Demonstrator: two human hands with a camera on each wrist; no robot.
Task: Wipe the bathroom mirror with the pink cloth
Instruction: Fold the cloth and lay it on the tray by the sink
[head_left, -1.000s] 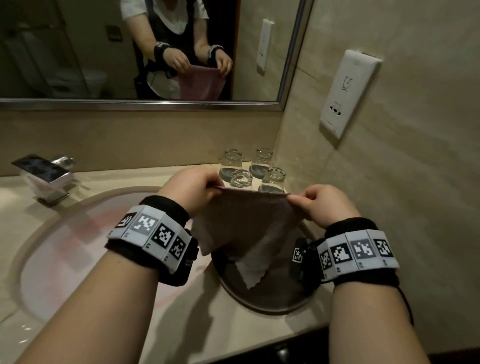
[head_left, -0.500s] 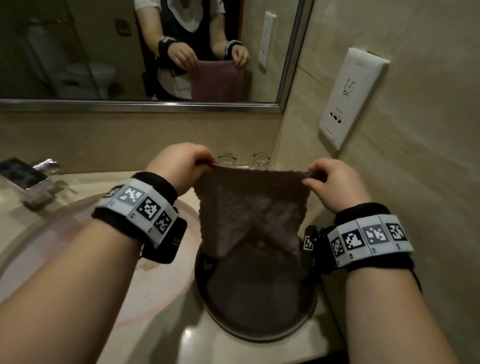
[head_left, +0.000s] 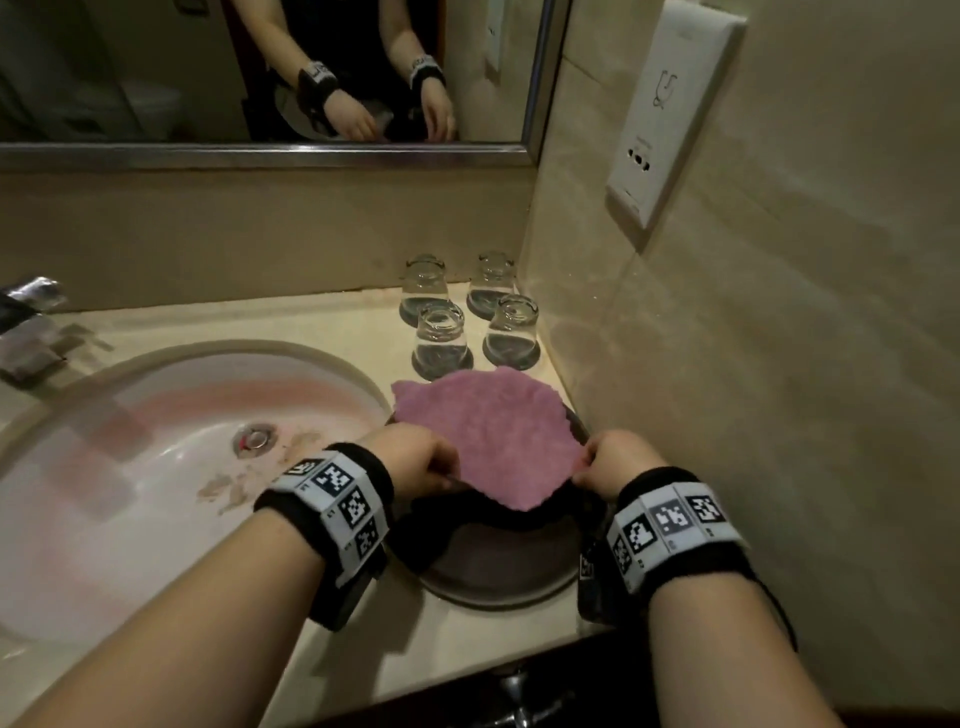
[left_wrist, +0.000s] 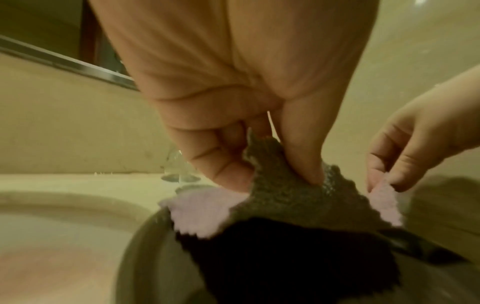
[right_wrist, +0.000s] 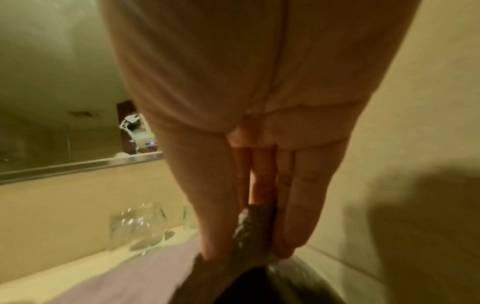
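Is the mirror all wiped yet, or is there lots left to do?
Not wiped yet. Done: the fuzzy pink cloth is picked up. In hand: the left hand and right hand each pinch a near corner, holding it spread over the round dark tray beside the white sink. Left: lifting it to the metal-framed wall mirror, which the cloth isn't touching, and wiping.

Beige stone counter (head_left: 332, 325) carries an inset oval basin (head_left: 156, 447) at left. Four clear glasses (head_left: 470, 312) stand inverted in the back right corner, two by two. A round dark tray (head_left: 498, 577) sits on the counter just in front of them.
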